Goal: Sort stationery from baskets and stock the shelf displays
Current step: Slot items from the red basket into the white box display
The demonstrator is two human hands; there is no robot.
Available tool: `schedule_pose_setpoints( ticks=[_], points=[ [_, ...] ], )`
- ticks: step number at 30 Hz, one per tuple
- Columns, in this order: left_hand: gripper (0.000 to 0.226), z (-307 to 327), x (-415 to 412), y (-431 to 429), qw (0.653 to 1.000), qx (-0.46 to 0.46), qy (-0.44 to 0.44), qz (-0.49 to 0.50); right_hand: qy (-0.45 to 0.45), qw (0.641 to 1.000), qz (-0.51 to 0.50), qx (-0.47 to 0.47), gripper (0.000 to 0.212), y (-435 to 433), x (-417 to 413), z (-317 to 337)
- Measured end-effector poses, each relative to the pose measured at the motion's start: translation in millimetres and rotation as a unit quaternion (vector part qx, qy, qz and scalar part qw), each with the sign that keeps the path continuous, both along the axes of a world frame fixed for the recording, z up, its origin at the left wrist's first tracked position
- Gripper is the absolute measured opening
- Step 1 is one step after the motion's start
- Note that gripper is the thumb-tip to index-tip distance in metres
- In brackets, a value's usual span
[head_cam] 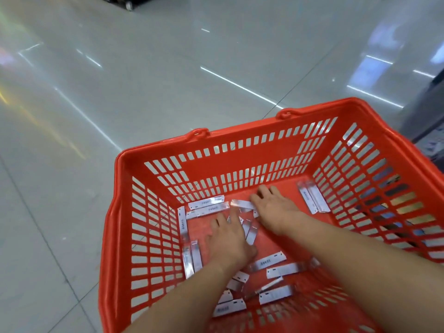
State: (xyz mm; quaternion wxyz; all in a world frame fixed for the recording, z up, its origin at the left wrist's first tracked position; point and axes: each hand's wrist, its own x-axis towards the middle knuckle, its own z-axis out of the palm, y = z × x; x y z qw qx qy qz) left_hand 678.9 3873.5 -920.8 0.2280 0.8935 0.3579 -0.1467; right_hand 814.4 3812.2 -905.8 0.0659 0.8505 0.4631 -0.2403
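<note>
Shop floor tiles (pixel 144 80) gleam as a person gathers stock: raking the strewn packets (pixel 274 258) into one pile before lifting should spare repeated dips. The left hand (pixel 228 239) lies flat, fingers spread, on the packets. The right hand (pixel 274 205) bends over one strip (pixel 242 204), hold unclear. Packets litter the bottom of the red basket (pixel 240 164), both forearms reaching down inside.

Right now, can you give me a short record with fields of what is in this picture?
place: shiny tiled floor
basket: red plastic, slotted walls, standing on the floor
contents: many small white packets, scattered on the bottom
left hand: inside the basket, flat on some packets, fingers spread
right hand: inside the basket, fingers touching a packet; grip unclear
</note>
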Motion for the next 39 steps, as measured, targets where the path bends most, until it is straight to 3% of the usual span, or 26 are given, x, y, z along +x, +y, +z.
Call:
schedule_pose_setpoints(
  ticks=[4, 8, 11, 15, 18, 23, 27, 29, 31, 34, 36, 37, 39],
  points=[
    [0.115, 1.6, -0.8, 4.0, 0.999, -0.008, 0.039, -0.011, 0.001, 1.0, 0.006, -0.022, 0.044, 3.0, 1.5, 1.1],
    [0.094, -0.5, -2.7, 5.0, 0.999, 0.007, 0.037, -0.03, 0.016, 0.997, -0.013, -0.081, 0.061, 3.3, -5.7, 3.4],
    [0.074, -4.9, -4.8, 6.4, 0.999, 0.004, 0.028, -0.028, 0.013, 0.996, -0.028, -0.087, 0.052, -2.8, -12.3, 2.8],
    [0.062, -5.1, -9.6, 1.3, 0.997, 0.04, 0.022, -0.065, 0.017, 0.996, -0.052, -0.068, 0.049, -11.4, -13.5, 5.8],
    [0.054, -10.6, -13.5, 5.2, 0.993, 0.072, -0.021, -0.089, 0.036, 0.994, -0.096, -0.048, 0.035, -14.8, -8.9, 5.6],
    [0.054, -22.3, -13.7, 16.7, 0.996, 0.043, -0.07, -0.037, 0.096, 0.969, -0.226, -0.023, 0.03, -17.5, 2.9, 3.5],
    [0.062, -18.3, -11.1, 15.4, 0.998, 0.006, -0.065, -0.017, 0.161, 0.948, -0.274, -0.013, 0.024, -23.2, 9.2, -2.2],
    [0.071, -13.2, -5.7, 18.1, 0.997, -0.036, -0.066, 0.017, 0.221, 0.918, -0.33, 0.01, 0.026, -25.8, 11.1, -2.0],
    [0.074, -4.4, 4.0, 23.4, 0.989, -0.084, -0.082, 0.087, 0.299, 0.853, -0.423, 0.06, 0.029, -27.5, 13.0, 4.3],
    [0.059, 8.7, 17.8, 34.4, 0.965, -0.161, -0.091, 0.188, 0.405, 0.761, -0.497, 0.104, 0.029, -29.6, 13.2, 23.2],
    [0.058, 15.4, 22.9, 41.0, 0.912, -0.278, -0.11, 0.279, 0.471, 0.708, -0.51, 0.125, 0.032, -31.3, 13.3, 34.5],
    [0.057, 19.4, 24.8, 42.9, 0.865, -0.36, -0.124, 0.328, 0.501, 0.683, -0.515, 0.131, 0.033, -32.5, 13.1, 39.4],
    [0.029, 27.5, 28.4, 42.7, 0.773, -0.48, -0.152, 0.385, 0.543, 0.645, -0.518, 0.143, 0.033, -34.4, 12.3, 48.9]
  ],
)
